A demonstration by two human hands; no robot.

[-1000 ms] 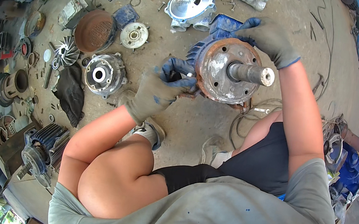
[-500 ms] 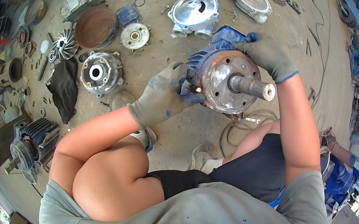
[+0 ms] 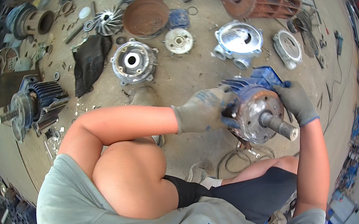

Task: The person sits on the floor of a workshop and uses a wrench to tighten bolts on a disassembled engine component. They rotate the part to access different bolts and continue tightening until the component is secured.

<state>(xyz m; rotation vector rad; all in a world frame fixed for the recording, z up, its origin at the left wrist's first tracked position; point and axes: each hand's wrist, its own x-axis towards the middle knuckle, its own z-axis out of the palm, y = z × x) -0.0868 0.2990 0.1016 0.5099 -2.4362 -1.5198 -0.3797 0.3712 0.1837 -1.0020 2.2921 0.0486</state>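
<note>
Between my two gloved hands is a blue electric motor (image 3: 259, 110) with a rusty round end flange and a steel shaft pointing right and slightly toward me. My left hand (image 3: 207, 109), in a grey glove, is closed on the motor's left side near the flange, fingers partly hidden behind it. At the upper right, by the blue terminal box (image 3: 267, 76), my right hand (image 3: 296, 103) grips the body; some of its fingers are out of sight. Under the motor a wrench (image 3: 253, 153) and a coiled cable (image 3: 228, 160) lie on the floor near my leg.
On the floor lie a silver end cover (image 3: 240, 39), a smaller cover (image 3: 288, 47), a bearing housing (image 3: 134, 62), a rusty round pan (image 3: 145, 17), a fan wheel (image 3: 108, 21) and a black cloth (image 3: 90, 64). Another finned motor (image 3: 40, 105) rests left. A rusty cage (image 3: 269, 3) lies at the back.
The view has swung, so floor parts sit farther right in the picture. The motor, still in both hands, appears lower and farther right, its shaft end tilted slightly more downward.
</note>
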